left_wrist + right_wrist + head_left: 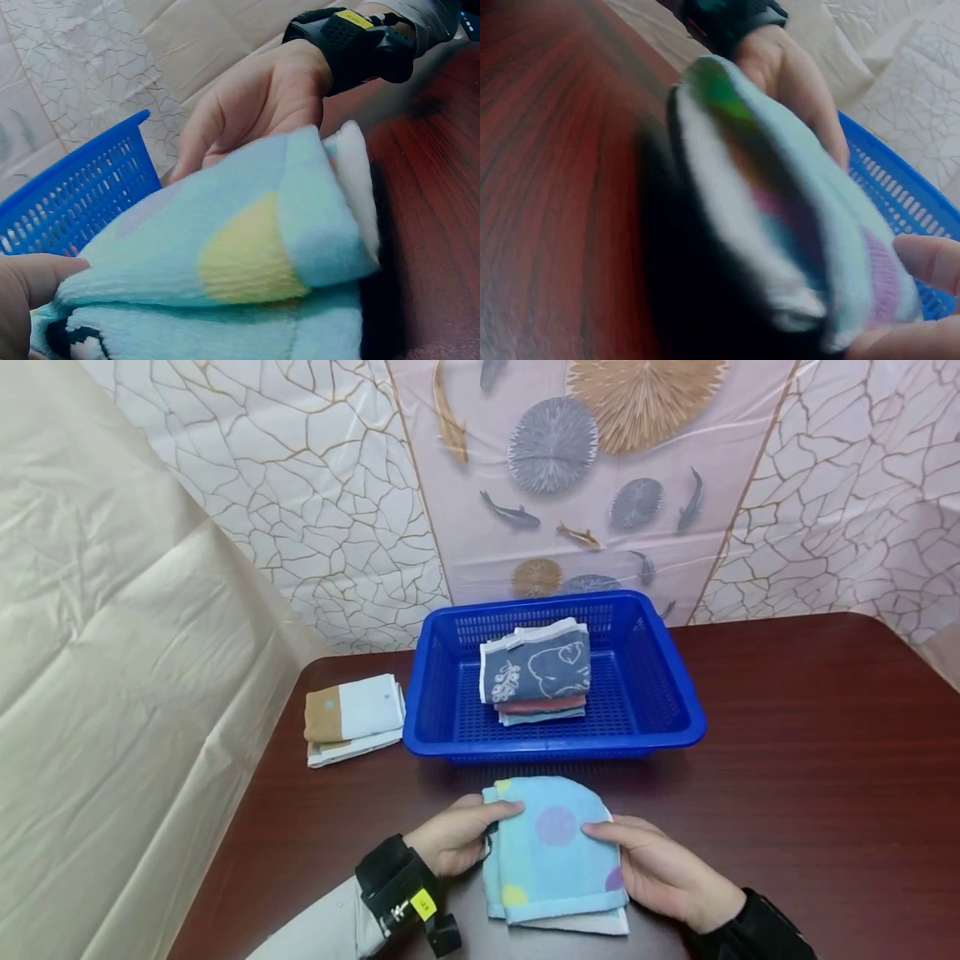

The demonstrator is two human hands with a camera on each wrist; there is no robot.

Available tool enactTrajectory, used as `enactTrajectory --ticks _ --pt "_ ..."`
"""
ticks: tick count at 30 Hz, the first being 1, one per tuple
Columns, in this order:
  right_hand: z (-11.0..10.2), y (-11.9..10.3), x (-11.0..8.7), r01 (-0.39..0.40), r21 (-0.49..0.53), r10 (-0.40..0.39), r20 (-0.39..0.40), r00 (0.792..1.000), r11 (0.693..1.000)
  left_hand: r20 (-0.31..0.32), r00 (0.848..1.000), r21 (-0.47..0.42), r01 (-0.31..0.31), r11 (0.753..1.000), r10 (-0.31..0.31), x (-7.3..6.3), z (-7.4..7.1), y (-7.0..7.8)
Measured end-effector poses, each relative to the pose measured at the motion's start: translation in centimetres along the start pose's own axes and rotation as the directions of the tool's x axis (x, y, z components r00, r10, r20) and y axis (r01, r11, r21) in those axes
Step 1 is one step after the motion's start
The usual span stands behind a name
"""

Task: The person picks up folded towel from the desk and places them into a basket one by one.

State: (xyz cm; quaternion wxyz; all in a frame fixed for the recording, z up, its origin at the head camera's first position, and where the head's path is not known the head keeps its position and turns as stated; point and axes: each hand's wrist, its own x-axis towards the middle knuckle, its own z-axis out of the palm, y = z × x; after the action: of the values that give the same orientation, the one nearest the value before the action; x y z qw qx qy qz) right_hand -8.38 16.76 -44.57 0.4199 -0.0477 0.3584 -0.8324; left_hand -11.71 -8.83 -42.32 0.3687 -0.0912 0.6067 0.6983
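A light blue towel (551, 860) with yellow and purple dots, folded over into layers, is held just above the table in front of the basket. My left hand (456, 835) pinches its left edge, thumb on top and fingers underneath. On the opposite edge my right hand (667, 868) grips it the same way. In the right wrist view the fold of the towel (885, 277) gapes, showing a white underside and coloured patches inside. The left wrist view shows a yellow dot on the towel (247, 255) and a dark printed patch near the left thumb.
Behind the towel stands a blue plastic basket (555, 747), holding a stack of folded towels (536, 668) with a grey-blue one on top. To its left lies a folded brown-and-white towel (356, 718) on the dark red wooden table (810, 760). Patterned cloth hangs behind the table.
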Motion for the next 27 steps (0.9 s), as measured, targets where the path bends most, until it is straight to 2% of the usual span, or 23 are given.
enactTrajectory --ticks 4,9,12,16,21,27 --pt "0.4 0.2 0.4 -0.012 -0.031 0.011 -0.058 0.998 0.999 -0.001 1.000 0.023 -0.002 1.000 0.002 0.6 0.1 -0.1" --pt "0.6 -0.1 0.5 -0.018 -0.066 0.007 -0.167 0.986 0.998 0.007 0.999 0.079 0.031 0.996 -0.032 0.3 0.1 0.1" --pt "0.6 -0.4 0.6 -0.010 -0.074 -0.006 -0.217 0.976 0.997 0.046 0.998 0.101 0.032 0.994 -0.037 0.2 0.2 0.2" --pt "0.7 -0.7 0.7 -0.012 -0.094 -0.012 -0.250 0.968 0.995 0.086 0.996 0.072 0.006 0.997 -0.012 0.2 0.3 -0.1" --pt "1.0 -0.8 0.9 -0.024 -0.131 -0.013 -0.277 0.961 0.991 0.046 0.999 0.050 0.008 0.999 -0.010 0.2 0.2 -0.3" --pt "1.3 -0.9 1.2 -0.041 -0.182 -0.022 -0.330 0.944 0.982 0.050 0.999 0.006 0.001 1.000 -0.001 0.2 -0.2 -0.3"
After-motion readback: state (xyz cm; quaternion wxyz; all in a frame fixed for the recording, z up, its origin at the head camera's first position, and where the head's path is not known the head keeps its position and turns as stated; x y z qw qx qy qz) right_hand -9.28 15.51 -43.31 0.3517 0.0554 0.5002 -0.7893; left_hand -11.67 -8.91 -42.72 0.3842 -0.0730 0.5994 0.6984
